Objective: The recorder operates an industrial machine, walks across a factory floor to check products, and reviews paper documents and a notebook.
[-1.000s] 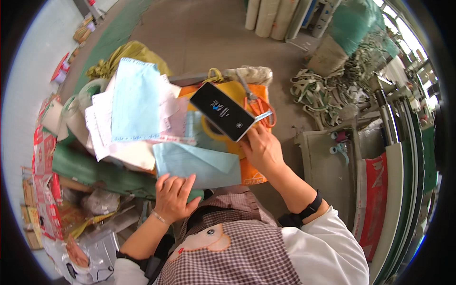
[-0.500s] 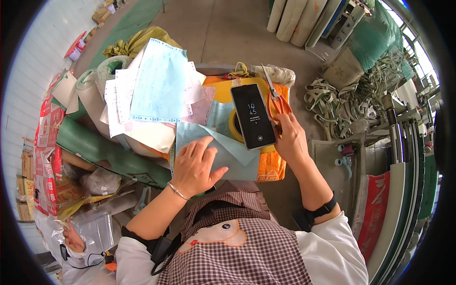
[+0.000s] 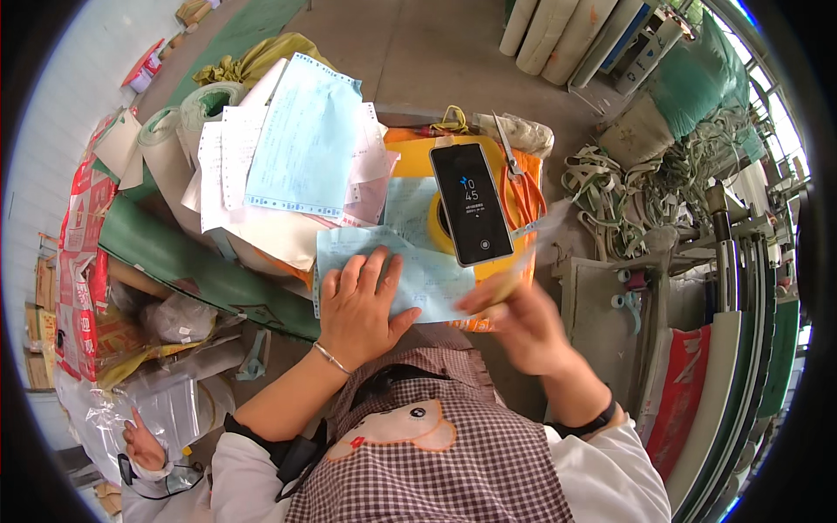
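Observation:
My left hand [image 3: 362, 301] lies flat with fingers spread on a light blue form sheet [image 3: 432, 279] at the near side of the pile. To its right, my right hand [image 3: 523, 322] is smeared by motion but pinches a slender, pale yellowish stick-like thing [image 3: 516, 277], too blurred to name surely. Beyond that hand rests a black phone [image 3: 472, 205] with a lit screen, partly over a roll of yellow tape [image 3: 438, 222]. Orange-handled scissors [image 3: 520, 187] lie just right of the phone, blades pointing away.
Written blue and white sheets [image 3: 305, 139] are heaped at the far left, beside rolled material [image 3: 166, 152] and a green roll [image 3: 192, 266]. Another person's hand [image 3: 144, 444] shows at the lower left. Tangled straps [image 3: 602, 192] and a metal machine frame [image 3: 719, 253] stand right.
My right hand has left the scissors, come nearer to me and now grips the slender pale thing. My left hand has flattened onto the blue sheet, whose folded flap now lies flatter.

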Action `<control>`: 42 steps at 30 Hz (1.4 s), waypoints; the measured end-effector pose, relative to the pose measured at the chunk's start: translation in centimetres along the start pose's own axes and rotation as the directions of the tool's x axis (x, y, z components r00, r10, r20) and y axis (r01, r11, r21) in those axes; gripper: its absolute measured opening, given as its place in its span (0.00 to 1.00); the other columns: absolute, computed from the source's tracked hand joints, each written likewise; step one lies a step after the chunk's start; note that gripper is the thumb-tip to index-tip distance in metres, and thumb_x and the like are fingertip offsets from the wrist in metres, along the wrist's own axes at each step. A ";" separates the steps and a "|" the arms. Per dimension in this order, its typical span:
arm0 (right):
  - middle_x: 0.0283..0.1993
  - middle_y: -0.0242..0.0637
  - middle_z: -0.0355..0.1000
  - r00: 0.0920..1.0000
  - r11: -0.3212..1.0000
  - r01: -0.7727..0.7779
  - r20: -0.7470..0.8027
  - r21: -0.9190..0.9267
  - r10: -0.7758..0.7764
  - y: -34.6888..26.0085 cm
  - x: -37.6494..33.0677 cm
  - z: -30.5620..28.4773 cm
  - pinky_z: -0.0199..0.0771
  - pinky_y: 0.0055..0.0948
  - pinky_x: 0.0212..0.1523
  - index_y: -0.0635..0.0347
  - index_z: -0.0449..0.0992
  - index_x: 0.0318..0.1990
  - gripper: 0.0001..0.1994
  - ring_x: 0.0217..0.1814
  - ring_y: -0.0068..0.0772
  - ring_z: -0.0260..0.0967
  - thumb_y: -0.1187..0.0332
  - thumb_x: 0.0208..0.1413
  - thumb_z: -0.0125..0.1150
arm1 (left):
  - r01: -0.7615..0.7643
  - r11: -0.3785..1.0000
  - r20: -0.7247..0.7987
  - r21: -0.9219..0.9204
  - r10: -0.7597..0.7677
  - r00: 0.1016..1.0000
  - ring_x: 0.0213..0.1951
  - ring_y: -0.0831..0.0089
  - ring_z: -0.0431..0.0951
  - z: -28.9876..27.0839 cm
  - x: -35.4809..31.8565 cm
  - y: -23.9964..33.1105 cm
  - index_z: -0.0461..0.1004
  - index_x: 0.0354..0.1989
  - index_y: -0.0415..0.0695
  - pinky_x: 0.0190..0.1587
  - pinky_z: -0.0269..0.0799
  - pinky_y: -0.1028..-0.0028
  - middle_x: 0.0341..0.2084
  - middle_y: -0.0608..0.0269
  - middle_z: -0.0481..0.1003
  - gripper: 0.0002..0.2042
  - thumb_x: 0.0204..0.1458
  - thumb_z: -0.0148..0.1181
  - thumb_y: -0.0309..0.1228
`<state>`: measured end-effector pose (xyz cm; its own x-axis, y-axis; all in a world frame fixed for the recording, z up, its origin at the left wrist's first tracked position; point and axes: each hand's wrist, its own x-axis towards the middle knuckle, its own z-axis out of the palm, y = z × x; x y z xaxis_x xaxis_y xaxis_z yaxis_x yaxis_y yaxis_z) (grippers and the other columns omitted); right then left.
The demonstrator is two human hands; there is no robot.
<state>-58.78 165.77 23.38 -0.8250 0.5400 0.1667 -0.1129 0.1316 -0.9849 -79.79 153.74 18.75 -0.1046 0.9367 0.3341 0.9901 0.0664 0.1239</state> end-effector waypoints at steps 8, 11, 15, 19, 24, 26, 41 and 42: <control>0.43 0.43 0.72 0.997 0.909 0.059 -0.015 -0.411 -0.072 4.8 4.3 1.6 0.70 0.32 0.47 0.63 0.69 0.52 0.14 0.44 0.39 0.72 0.77 0.58 0.52 | 0.019 0.998 0.058 -0.058 -0.016 0.998 0.58 0.58 0.61 -0.4 -2.0 -1.1 0.65 0.59 0.39 0.58 0.52 0.58 0.60 0.52 0.62 0.38 0.47 0.55 0.58; 0.43 0.41 0.72 0.999 0.895 0.044 -0.006 -0.443 -0.052 4.7 5.5 0.2 0.70 0.31 0.48 0.63 0.70 0.50 0.12 0.45 0.37 0.72 0.76 0.58 0.52 | 0.060 0.997 0.084 -0.048 -0.056 0.995 0.59 0.57 0.60 -0.7 -1.6 -0.4 0.65 0.59 0.39 0.58 0.51 0.56 0.60 0.52 0.62 0.39 0.45 0.56 0.58; 0.43 0.43 0.73 0.978 0.899 0.103 -0.123 -0.427 -0.171 4.5 7.4 -0.4 0.71 0.32 0.47 0.64 0.71 0.43 0.10 0.45 0.44 0.72 0.77 0.53 0.59 | 0.094 0.995 0.079 -0.042 -0.090 0.993 0.61 0.57 0.59 -0.1 -0.6 0.6 0.65 0.58 0.39 0.59 0.49 0.55 0.60 0.52 0.62 0.39 0.46 0.55 0.59; 0.36 0.36 0.71 0.904 0.725 0.287 -0.074 -0.625 -0.421 2.1 7.1 1.6 0.70 0.28 0.40 0.62 0.73 0.39 0.07 0.35 0.30 0.70 0.78 0.52 0.62 | 0.035 0.999 0.041 -0.037 -0.033 0.999 0.62 0.56 0.58 1.0 -0.5 1.0 0.67 0.57 0.41 0.63 0.44 0.49 0.60 0.51 0.62 0.37 0.46 0.54 0.59; 0.34 0.29 0.70 0.952 0.993 -0.095 -0.283 0.071 0.112 5.6 5.0 2.5 0.68 0.20 0.35 0.63 0.73 0.40 0.06 0.32 0.19 0.67 0.77 0.55 0.60 | 0.028 0.983 0.068 -0.183 -0.015 0.998 0.64 0.52 0.57 0.6 1.2 0.8 0.66 0.59 0.43 0.63 0.41 0.43 0.60 0.49 0.61 0.37 0.44 0.60 0.56; 0.34 0.34 0.73 0.952 0.994 -0.088 -0.300 -0.059 0.066 6.6 5.1 2.3 0.69 0.20 0.35 0.63 0.72 0.42 0.08 0.34 0.19 0.69 0.78 0.55 0.58 | 0.000 0.984 0.070 -0.176 0.013 0.997 0.64 0.51 0.56 0.7 1.1 0.3 0.66 0.59 0.47 0.63 0.40 0.41 0.61 0.50 0.60 0.37 0.42 0.62 0.55; 0.24 0.41 0.73 0.970 0.861 -0.124 -0.243 -0.494 0.000 5.9 5.4 2.1 0.71 0.26 0.26 0.63 0.72 0.32 0.06 0.22 0.30 0.72 0.75 0.48 0.63 | -0.125 0.967 0.180 -0.224 0.167 0.969 0.67 0.47 0.49 -0.1 0.2 -1.7 0.68 0.58 0.62 0.63 0.37 0.35 0.65 0.52 0.54 0.38 0.32 0.70 0.53; 0.24 0.41 0.73 0.971 0.861 -0.122 -0.240 -0.494 0.000 5.9 5.4 2.2 0.71 0.26 0.26 0.63 0.72 0.32 0.06 0.22 0.30 0.72 0.75 0.48 0.63 | -0.122 0.965 0.182 -0.231 0.166 0.969 0.67 0.48 0.49 -0.1 0.1 -1.7 0.68 0.58 0.62 0.63 0.36 0.35 0.65 0.53 0.53 0.38 0.31 0.71 0.52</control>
<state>-65.10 167.67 18.35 -0.6679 0.7239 0.1729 0.2773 0.4577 -0.8448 -81.52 153.72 18.64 0.0797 0.9814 0.1748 0.9468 -0.1294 0.2948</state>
